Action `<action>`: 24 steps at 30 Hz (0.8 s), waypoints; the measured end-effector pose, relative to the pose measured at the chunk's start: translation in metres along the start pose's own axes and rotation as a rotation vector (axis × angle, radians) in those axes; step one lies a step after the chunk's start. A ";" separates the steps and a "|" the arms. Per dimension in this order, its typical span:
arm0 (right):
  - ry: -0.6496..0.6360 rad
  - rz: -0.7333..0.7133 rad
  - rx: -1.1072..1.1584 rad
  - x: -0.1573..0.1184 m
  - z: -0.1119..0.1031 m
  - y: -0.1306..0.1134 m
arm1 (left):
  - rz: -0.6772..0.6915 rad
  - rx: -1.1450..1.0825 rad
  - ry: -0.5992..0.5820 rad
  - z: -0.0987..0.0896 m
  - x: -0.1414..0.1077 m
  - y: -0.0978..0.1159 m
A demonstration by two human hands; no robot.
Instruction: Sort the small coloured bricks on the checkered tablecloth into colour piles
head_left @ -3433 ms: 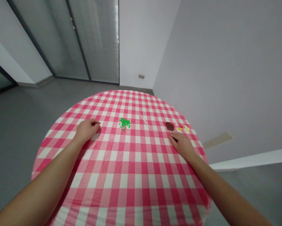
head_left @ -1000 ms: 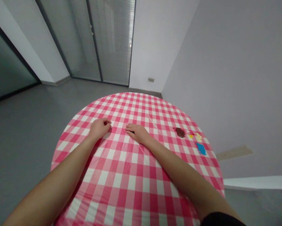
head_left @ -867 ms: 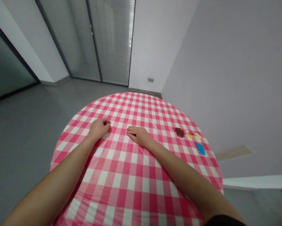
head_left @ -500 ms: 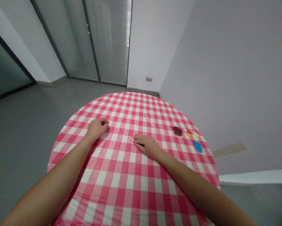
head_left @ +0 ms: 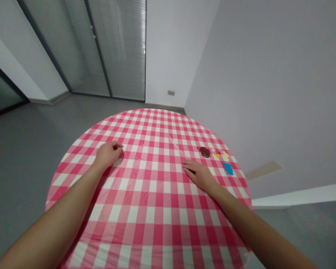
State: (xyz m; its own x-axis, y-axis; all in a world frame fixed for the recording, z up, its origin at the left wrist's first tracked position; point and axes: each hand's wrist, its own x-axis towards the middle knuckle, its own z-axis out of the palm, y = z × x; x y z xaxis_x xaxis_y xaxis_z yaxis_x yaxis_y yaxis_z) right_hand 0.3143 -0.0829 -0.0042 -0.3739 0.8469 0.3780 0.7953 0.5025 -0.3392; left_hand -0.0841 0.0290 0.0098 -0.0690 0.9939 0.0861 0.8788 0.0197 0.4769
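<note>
My left hand rests on the left part of the checkered tablecloth. Its fingers curl toward the thumb in a loose pinch, and anything between the tips is hidden. On the right, my right hand lies palm down on the cloth with its fingers stretched out and the thumb slightly apart. Beyond its fingers is a flat patch of small dark brown pieces. To the right of that lie small yellow pieces, cream pieces and a blue cluster. A tiny pale speck lies between my hands.
The round table's edge curves around the far side. A grey wall stands close on the right, with a white ledge low down. Behind the table are a glass partition and a wall socket. Grey floor extends on the left.
My right hand has slid rightward across the cloth, closer to the coloured pieces, and a tiny speck shows where its fingertips were. My left hand keeps its place while the view turns slightly right.
</note>
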 end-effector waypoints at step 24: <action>0.117 -0.019 -0.275 -0.023 -0.035 0.052 | -0.004 0.001 -0.002 0.005 0.001 0.000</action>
State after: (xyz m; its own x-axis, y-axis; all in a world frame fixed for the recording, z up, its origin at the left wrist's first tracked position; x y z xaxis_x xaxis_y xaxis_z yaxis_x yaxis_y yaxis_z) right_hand 0.3807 -0.0824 -0.0007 -0.3449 0.8038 0.4846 0.8940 0.4387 -0.0913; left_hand -0.0822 0.0308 0.0055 -0.0716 0.9940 0.0829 0.8792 0.0237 0.4759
